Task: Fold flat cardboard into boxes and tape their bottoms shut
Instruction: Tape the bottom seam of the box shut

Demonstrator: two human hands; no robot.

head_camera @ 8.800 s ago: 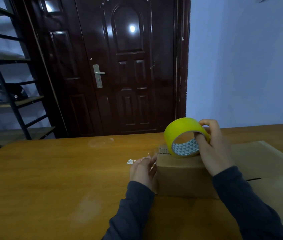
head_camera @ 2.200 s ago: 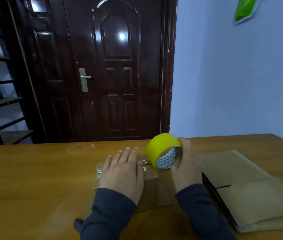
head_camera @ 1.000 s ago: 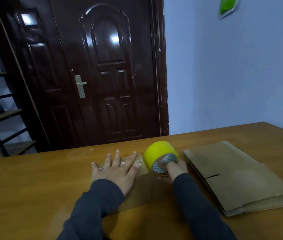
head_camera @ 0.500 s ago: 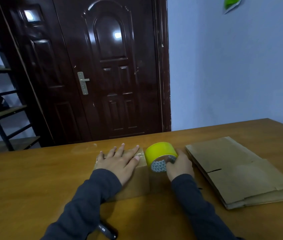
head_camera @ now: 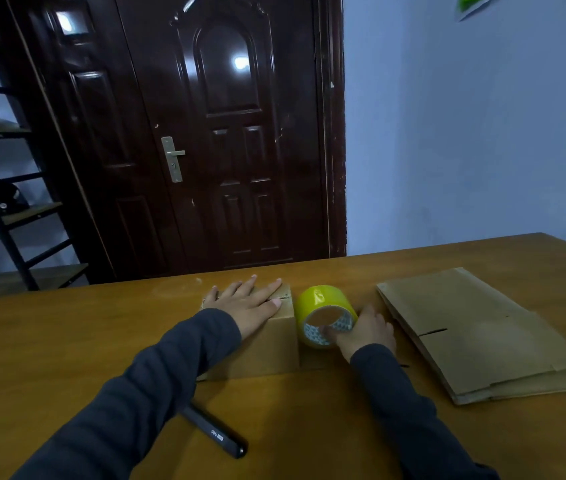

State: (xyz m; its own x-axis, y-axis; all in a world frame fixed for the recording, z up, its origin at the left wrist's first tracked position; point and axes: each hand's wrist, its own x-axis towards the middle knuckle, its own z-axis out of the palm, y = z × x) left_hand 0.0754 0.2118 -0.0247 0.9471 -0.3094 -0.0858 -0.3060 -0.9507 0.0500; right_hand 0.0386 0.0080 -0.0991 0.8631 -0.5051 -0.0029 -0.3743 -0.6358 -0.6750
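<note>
The table is smooth wood with a soft sheen. The box and the flat cardboard by its right edge are matt brown and faintly rough. The tape is glossy yellow plastic. The pen near the front edge is matt black plastic. The sleeves are dark cloth. The door is glossy, its handle metal
</note>
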